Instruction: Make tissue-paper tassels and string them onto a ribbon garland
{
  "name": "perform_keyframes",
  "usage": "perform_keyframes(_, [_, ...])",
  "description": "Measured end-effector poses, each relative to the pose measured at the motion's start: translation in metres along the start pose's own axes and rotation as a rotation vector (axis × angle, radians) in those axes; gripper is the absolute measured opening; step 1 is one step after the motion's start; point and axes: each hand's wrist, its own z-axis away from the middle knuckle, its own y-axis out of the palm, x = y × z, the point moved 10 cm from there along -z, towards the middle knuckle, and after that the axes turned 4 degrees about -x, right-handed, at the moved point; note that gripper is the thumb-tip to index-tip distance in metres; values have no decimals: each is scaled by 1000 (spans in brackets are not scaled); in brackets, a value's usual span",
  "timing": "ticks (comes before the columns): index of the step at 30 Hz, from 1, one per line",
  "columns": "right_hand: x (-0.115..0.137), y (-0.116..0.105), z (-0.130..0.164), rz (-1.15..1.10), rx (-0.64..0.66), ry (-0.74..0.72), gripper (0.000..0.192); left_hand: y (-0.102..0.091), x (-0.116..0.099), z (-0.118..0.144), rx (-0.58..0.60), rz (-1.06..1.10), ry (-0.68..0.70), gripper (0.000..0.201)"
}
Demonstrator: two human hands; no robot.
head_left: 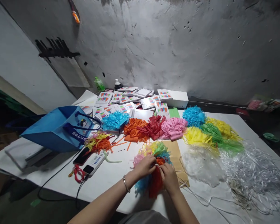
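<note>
My left hand (145,166) and my right hand (169,175) are both closed around a multicoloured bundle of paper tassels (154,155), pinching it together at its middle. Blue and red fringes hang down below my hands, green, yellow and pink ones fan out above. A thin bangle circles my left wrist. The bundle lies over a brown paper sheet (175,152) on the white-covered table (112,174).
Heaps of coloured tassels (172,127) line the middle of the table, with a clear plastic bag pile (200,165) and white string tangle (254,174) at right. A blue bag (58,129), phone (82,155), power bank (95,161) and cables lie left. Small printed boxes (130,101) are stacked behind.
</note>
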Motion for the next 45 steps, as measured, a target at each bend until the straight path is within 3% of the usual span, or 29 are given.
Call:
perform_keyframes(2, [-19, -8, 10, -8, -2, 7, 38, -4, 6, 5, -11, -2, -9, 9])
perform_keyframes(5, [-76, -48, 40, -4, -40, 76, 45, -11, 16, 13, -25, -13, -21, 11])
perform_keyframes(7, [-125, -90, 67, 18, -88, 175, 48, -13, 21, 17, -24, -17, -22, 11])
perform_keyframes(10, [-200, -171, 111, 109, -223, 473, 36, -15, 23, 21, -25, -18, -27, 12])
perform_keyframes(12, [-215, -209, 125, 101, -273, 529, 31, -15, 22, 21, -28, -21, -24, 12])
perform_keyframes(14, [-203, -223, 122, 62, -335, 509, 28, -14, 18, 21, -26, -27, -14, 12])
perform_keyframes(16, [-170, -200, 103, 28, -322, 467, 28, -12, 11, 21, -17, -29, -2, 11])
perform_keyframes(19, [-94, -120, 56, -74, -229, 337, 38, -8, -6, 19, 11, -24, 40, 8])
perform_keyframes(21, [-27, -46, 26, -285, 55, 110, 55, -7, -18, 18, 36, -29, 79, 6])
perform_keyframes(22, [-4, -22, 17, -347, 144, 60, 56, -6, -22, 19, 48, -37, 94, 5])
perform_keyframes(24, [20, 5, 6, -397, 232, 47, 42, -7, -26, 22, 62, -47, 108, 5])
perform_keyframes(27, [22, 5, 4, -395, 240, 74, 26, -15, -26, 34, -17, -12, 114, 13])
perform_keyframes(32, [2, -8, 22, -453, 216, 159, 36, -39, -20, 67, -370, 136, 47, 31])
perform_keyframes(34, [-3, -5, 30, -555, 218, 223, 39, -30, -26, 71, -339, 182, 68, 31])
perform_keyframes(37, [-1, 3, 37, -694, 246, 276, 40, -6, -41, 68, -168, 180, 132, 34])
perform_keyframes(40, [1, 6, 41, -812, 269, 301, 40, 13, -45, 58, -20, 79, 140, 15])
perform_keyframes(42, [-5, 8, 46, -915, 273, 389, 41, 13, -43, 51, 20, -27, 133, 7])
perform_keyframes(45, [-29, 5, 56, -1003, 208, 577, 44, -10, -38, 45, -41, -162, 111, 19])
